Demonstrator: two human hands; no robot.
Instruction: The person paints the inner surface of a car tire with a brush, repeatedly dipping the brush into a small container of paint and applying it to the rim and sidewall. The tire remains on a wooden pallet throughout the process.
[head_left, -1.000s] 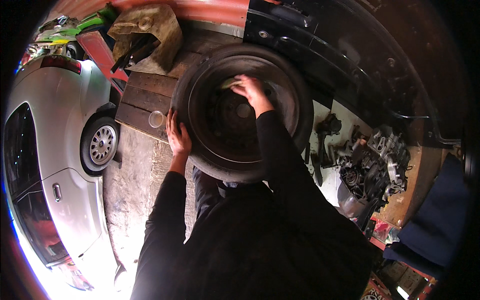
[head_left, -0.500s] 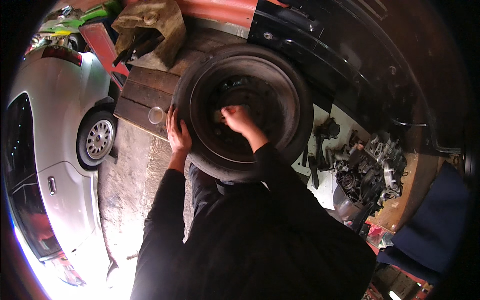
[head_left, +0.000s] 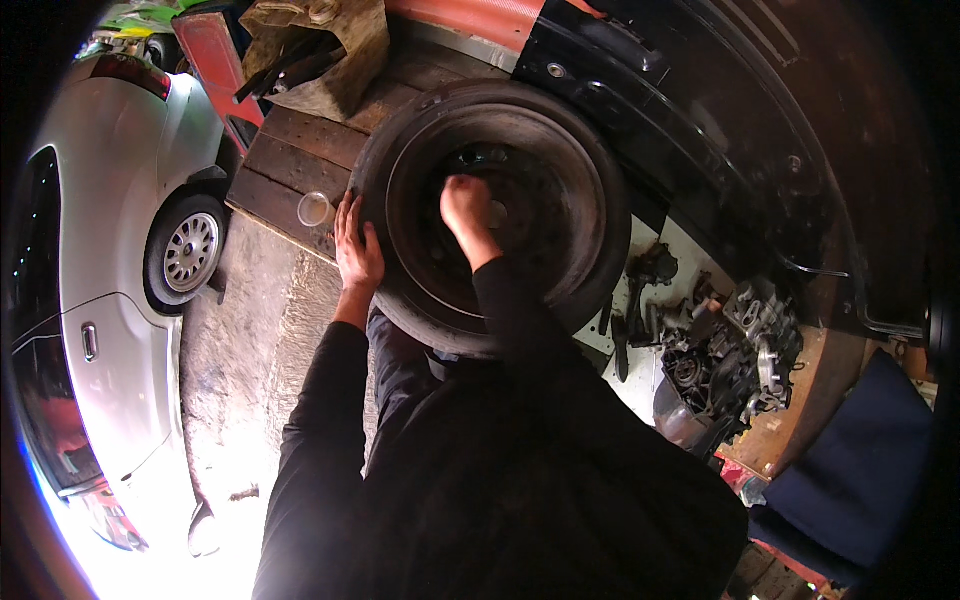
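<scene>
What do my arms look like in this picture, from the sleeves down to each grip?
A plain black long fabric sleeve covers your left arm, and a matching one your right arm, both ending short of the wrist. Your left grip and right grip are bare hands, ungloved. I see no watch, bracelet or sleeve markings.

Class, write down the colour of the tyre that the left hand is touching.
Dull black: the tyre shows best in the head view.

Pretty basic look tbh: black top [head_left: 540,480], looks plain, with 2 long dark sleeves [head_left: 322,420] ending just shy of the wrists [head_left: 353,306], plus dark trousers [head_left: 393,375] showing underneath.
</scene>
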